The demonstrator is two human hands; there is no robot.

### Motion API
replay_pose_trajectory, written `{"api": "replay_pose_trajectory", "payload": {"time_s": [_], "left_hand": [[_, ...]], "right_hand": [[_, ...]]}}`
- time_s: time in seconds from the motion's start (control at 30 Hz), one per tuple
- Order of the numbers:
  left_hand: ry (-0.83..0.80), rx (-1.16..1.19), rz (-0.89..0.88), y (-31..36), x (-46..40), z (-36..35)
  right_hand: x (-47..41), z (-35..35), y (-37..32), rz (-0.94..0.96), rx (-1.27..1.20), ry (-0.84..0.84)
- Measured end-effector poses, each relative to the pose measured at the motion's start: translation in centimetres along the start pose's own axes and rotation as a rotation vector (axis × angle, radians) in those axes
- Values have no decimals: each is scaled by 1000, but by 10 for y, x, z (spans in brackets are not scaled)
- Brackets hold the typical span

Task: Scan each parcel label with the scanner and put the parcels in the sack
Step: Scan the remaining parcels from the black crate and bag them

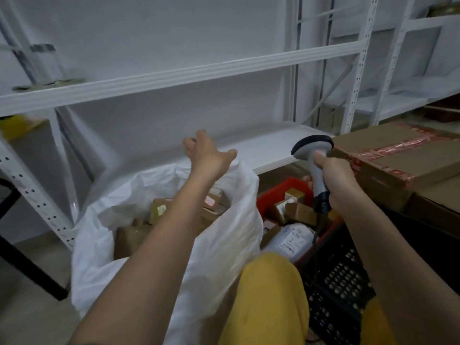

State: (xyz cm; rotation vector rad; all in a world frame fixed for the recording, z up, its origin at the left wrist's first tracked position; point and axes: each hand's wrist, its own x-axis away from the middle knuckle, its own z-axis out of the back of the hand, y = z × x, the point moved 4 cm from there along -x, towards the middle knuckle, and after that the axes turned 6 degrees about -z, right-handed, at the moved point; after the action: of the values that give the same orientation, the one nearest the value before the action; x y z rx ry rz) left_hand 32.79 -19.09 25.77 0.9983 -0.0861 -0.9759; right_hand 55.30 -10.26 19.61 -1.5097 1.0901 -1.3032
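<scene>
A white sack [99, 240] stands open on the floor with several brown parcels [134, 232] inside. My left hand [207, 154] hovers above the sack's far rim, fingers spread and holding nothing. My right hand [333, 178] grips the handle of a grey scanner [312, 148], whose black head points away toward the shelf. Below the scanner, a red crate [271, 195] holds more brown parcels [297, 210] and a white bagged parcel [295, 241] with a printed label.
White metal shelving [179, 73] stands behind the sack. Large cardboard boxes with red tape [403, 155] sit at the right. A black perforated crate [341, 287] is under the red one. My yellow-clad knee [268, 302] is at the front. A black frame [22, 265] runs at the left.
</scene>
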Motion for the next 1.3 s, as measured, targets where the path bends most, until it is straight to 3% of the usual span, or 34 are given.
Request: {"api": "replay_pose_trajectory", "payload": {"time_s": [0.13,0.23,0.4,0.6,0.77,1.03,1.17,1.3], "left_hand": [[-68,84,-251,51,11,-84],[-219,165,-286,62,20,-170],[-461,130,124,-4,12,-327],[-428,189,640,-114,-7,-451],[-340,264,601,-163,-43,-521],[-565,-56,410,-212,-51,-568],[-434,-6,391,-218,-54,-570],[-431,102,447,-226,-52,-579]], "right_hand": [[-38,36,17,-36,32,75],[-73,70,42,-54,71,119],[-146,116,95,-102,100,178],[-251,130,131,-148,125,102],[-309,131,163,-154,146,-18],[-331,143,190,-255,81,-36],[-333,151,190,-300,-11,12],[-336,153,188,-307,-91,11]]}}
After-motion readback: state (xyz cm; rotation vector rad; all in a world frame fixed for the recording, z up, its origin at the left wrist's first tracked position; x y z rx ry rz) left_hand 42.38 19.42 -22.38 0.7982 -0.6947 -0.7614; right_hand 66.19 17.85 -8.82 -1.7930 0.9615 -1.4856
